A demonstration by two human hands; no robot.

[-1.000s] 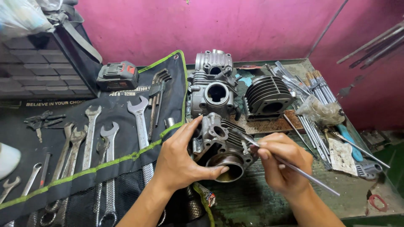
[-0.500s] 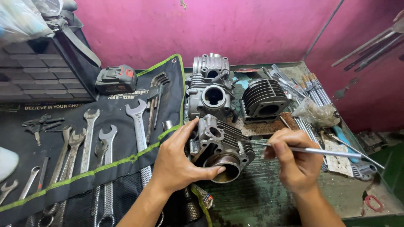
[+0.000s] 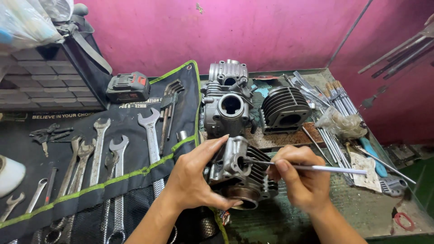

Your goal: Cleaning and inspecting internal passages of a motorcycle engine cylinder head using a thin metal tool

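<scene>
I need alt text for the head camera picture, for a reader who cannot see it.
A person's left hand holds a finned metal engine cylinder over a workbench, while the right hand pushes a thin metal rod into it. More engine parts stand behind, with wrenches in a tool roll to the left.

The grimy desk (image 3: 289, 221) carried a black tool roll (image 3: 90, 199) of wrenches, two grey engine castings (image 3: 228, 106), a finned cylinder (image 3: 285, 108), loose metal rods (image 3: 334, 135) and a red ring (image 3: 400, 221).
</scene>
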